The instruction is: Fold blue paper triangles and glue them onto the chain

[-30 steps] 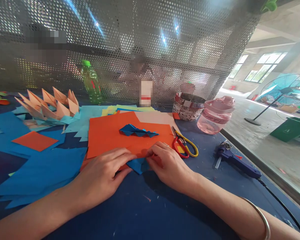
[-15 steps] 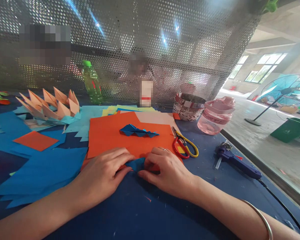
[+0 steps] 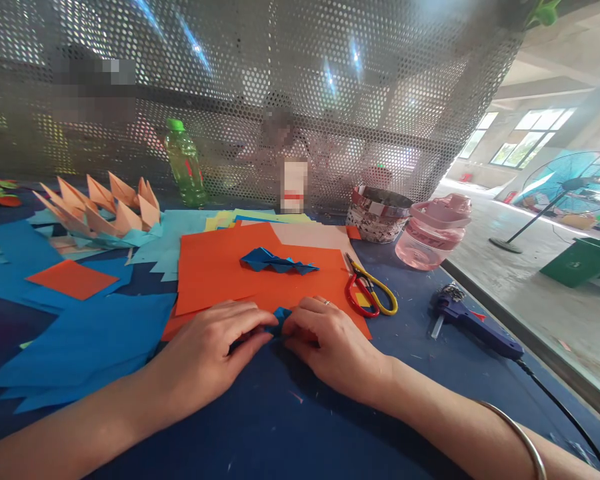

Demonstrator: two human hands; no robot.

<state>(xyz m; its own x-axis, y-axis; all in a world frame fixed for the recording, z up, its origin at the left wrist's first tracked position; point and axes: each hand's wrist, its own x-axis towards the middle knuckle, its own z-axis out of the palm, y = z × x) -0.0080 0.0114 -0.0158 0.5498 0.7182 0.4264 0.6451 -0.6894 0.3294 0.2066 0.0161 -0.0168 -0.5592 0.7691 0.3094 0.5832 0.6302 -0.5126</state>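
the left hand [image 3: 217, 340] and right hand [image 3: 325, 340] each have a closed grip on the small blue paper [image 3: 281, 320], between them at the near edge of the orange sheets [image 3: 220, 277]. creasing it well likely calls for edges matched first, then even fingertip pressure against the worktop [image 3: 280, 427].

1. Left hand [image 3: 217, 350] and right hand [image 3: 333, 343], fingertips close, pinched a small blue paper [image 3: 282, 317]
2. Beyond, a folded blue strip [image 3: 275, 261] lay on orange sheets [image 3: 220, 283]
3. Off right, scissors [image 3: 359, 271], then glue gun [image 3: 480, 325]
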